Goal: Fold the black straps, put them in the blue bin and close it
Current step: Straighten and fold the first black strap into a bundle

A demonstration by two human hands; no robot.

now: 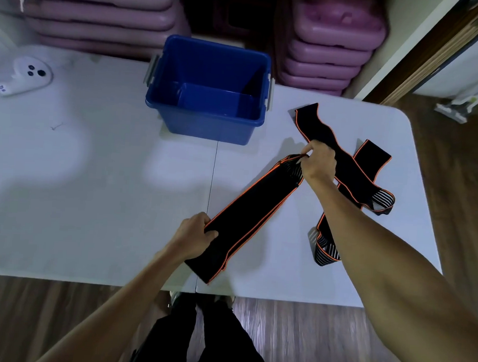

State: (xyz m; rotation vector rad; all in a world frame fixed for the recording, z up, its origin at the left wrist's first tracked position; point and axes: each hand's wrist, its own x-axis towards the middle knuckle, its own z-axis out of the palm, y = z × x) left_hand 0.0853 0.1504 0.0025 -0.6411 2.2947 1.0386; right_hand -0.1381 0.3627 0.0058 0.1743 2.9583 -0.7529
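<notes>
A black strap with orange edging (247, 215) stretches diagonally over the white table (91, 199), doubled over in layers. My left hand (195, 234) grips its near part, and my right hand (319, 160) pinches its far, striped end. More black strap (353, 171) lies crossed and loose to the right, partly under my right forearm; how many pieces it is I cannot tell. The blue bin (207, 123) stands open toward the back of the table, with nothing inside. No lid is in view.
A white controller (20, 78) lies at the table's back left. Stacks of purple plastic items (332, 46) rise behind the bin and table. The table's near edge (86, 282) borders wooden floor, with my legs below.
</notes>
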